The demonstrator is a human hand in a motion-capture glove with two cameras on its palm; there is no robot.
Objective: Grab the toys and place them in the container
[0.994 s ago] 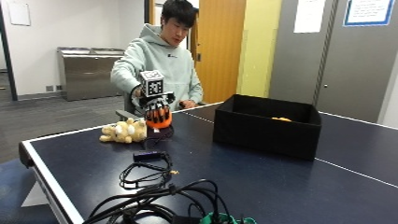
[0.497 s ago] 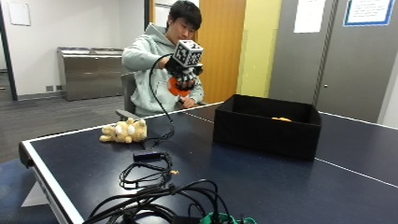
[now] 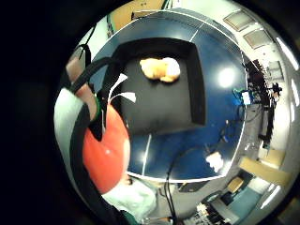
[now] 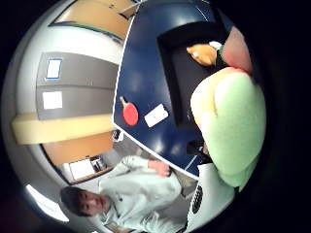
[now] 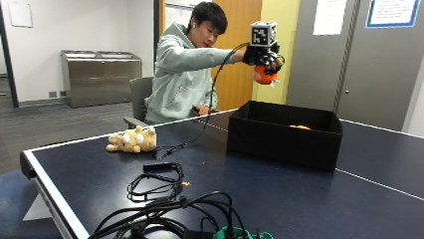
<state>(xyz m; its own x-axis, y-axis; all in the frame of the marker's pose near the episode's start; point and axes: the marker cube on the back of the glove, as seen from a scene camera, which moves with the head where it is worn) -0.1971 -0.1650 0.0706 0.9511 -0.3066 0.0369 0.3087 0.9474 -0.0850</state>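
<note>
Your gloved right hand (image 5: 264,62), fingers curled round an orange toy (image 5: 264,77), hangs above the black container (image 5: 285,134), which already holds one plush toy (image 3: 160,69), while another plush toy (image 5: 132,140) lies on the surface beside it.

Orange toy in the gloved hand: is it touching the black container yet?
Apart. The outside view shows the right hand holding the orange toy in the air, with a clear stretch of wall visible between it and the black container's rim.

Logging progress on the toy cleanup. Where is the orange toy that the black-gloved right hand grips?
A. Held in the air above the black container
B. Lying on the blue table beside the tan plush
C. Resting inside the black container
A: the outside view shows the gloved right hand gripping the orange toy in the air over the open black container.
</note>
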